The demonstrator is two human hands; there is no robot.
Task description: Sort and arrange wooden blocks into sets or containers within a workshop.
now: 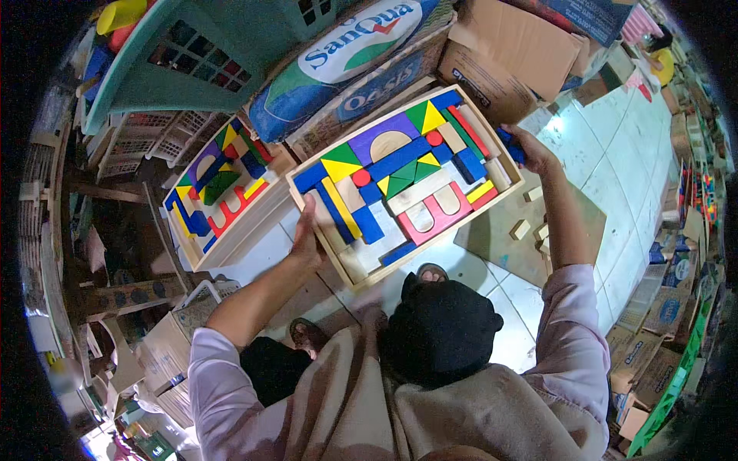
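Before me is a shallow wooden tray (439, 235) of painted wooden building blocks, tilted in view. Blue, red, green, yellow, purple and plain pieces fill most of it, among them a purple arch (375, 135) and a red double arch (438, 212). My left hand (307, 242) grips the tray's left end, thumb over the rim. At the right end, my right hand (533, 154) is closed around blue blocks (511, 146) just outside the rim; its fingertips are partly hidden. A similar filled tray (222, 248) lies to the left, apparently on top of a stack.
Loose plain blocks (520, 230) lie on a brown board (490, 248) on the tiled floor. Cardboard boxes (507, 57) and a teal plastic panel (190, 75) stand beyond the tray. A wooden frame (167, 230) is at left. Another person (663, 63) is far right.
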